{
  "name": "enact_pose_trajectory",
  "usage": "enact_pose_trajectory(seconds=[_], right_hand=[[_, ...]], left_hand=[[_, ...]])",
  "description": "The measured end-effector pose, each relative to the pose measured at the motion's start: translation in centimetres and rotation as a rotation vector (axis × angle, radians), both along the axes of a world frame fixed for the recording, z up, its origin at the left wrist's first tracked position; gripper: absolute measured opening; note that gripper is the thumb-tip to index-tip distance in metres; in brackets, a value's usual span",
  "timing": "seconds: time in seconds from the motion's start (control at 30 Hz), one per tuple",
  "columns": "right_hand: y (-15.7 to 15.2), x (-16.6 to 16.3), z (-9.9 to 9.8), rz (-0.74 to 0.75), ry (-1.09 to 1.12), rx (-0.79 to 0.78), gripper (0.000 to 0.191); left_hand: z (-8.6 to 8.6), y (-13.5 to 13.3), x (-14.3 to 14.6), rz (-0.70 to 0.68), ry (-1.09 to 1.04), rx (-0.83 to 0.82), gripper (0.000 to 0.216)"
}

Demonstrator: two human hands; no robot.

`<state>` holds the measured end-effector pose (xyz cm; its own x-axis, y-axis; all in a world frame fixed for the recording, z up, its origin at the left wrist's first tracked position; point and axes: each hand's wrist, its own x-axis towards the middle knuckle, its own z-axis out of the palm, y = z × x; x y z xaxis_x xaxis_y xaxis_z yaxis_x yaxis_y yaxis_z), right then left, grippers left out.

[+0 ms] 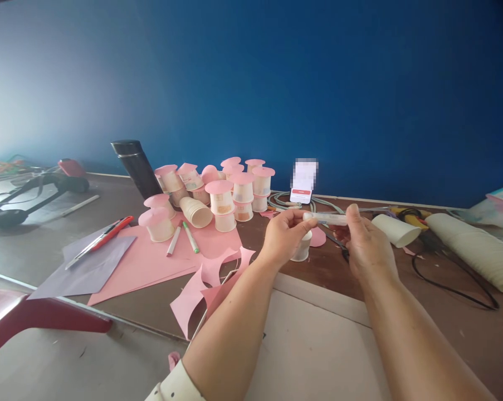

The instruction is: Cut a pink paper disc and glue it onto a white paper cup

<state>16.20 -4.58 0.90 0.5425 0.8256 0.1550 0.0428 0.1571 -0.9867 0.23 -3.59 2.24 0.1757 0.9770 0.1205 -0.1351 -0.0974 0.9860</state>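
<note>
A slim whitish tube point(332, 219), perhaps glue, is stretched level between my two hands above the table. My left hand point(287, 233) pinches its left end with thumb and fingers. Around its right end, my right hand point(367, 248) is closed with the thumb up. Just below and behind my left hand stands a white paper cup point(302, 250), partly hidden by the fingers. A pink paper disc point(318, 237) lies beside this cup. To the left, several paper cups point(220, 209) with pink paper tops stand in stacks, and one nested stack of cups point(196, 212) lies on its side.
Pink sheets point(142, 273), a red cutter point(109, 231), two markers point(190, 236) and pink offcuts point(188, 301) lie left. A black bottle point(136, 167) stands behind. A phone point(303, 181) leans on the wall; cables and a long cup stack point(470, 250) lie right.
</note>
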Motion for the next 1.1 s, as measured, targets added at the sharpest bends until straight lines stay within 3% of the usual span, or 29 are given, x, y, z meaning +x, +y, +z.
enact_pose_trajectory(seconds=[0.1,0.2,0.27,0.53,0.67,0.8,0.93,1.1], right_hand=[[-0.1,-0.3,0.4,0.132,0.146,0.018,0.058],[-0.4,-0.6,1.0,0.307,0.296,0.066,0.050],[-0.5,-0.7,1.1,0.341,0.302,0.096,0.043],[0.3,-0.7,0.0,0.104,0.285,0.031,0.039],[-0.1,-0.9,0.5,0.245,0.379,0.023,0.048],[-0.6,-1.2,1.0,0.394,0.375,0.090,0.043],[-0.3,-1.0,0.8,0.274,0.368,0.074,0.033],[0.1,-1.0,0.5,0.197,0.449,-0.018,0.037]], left_hand=[[0.0,0.1,-0.1,0.028,0.007,-0.017,0.025],[-0.1,0.3,-0.3,0.049,0.007,-0.024,0.028],[-0.2,0.4,-0.3,0.050,0.003,-0.033,0.029],[0.1,0.1,-0.1,0.021,-0.017,-0.035,0.026],[0.0,0.1,-0.2,0.053,-0.006,-0.038,0.030],[-0.3,0.3,-0.3,0.061,-0.023,-0.063,0.033],[0.1,0.1,-0.3,0.052,0.000,-0.049,0.029],[0.5,-0.2,-0.2,0.049,0.033,-0.052,0.023]])
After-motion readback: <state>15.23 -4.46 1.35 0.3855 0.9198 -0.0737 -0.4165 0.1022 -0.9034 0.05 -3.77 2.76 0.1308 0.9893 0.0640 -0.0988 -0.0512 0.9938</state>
